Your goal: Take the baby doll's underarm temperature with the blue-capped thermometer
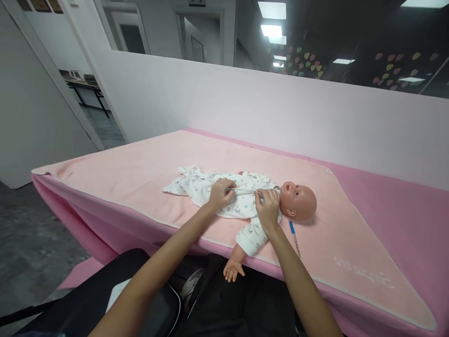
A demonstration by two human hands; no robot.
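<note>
Against a white wall, a pale pink blanket covers a table, and a doll lies on it face up, one arm reaching over the near edge. Above the doll's chest, the left hand and right hand pinch opposite ends of a thin pale strip; a blue-tipped stick lies near its head.

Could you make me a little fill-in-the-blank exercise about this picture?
The dressed plastic baby doll lies on its ____ on the pale pink cloth blanket.
Of the left hand and right hand holding a thin whitish strip, the ____ is nearer the doll's head.
One end of the slim, straight rod near the doll's head is ____.
Missing words: back, right, blue.
</note>
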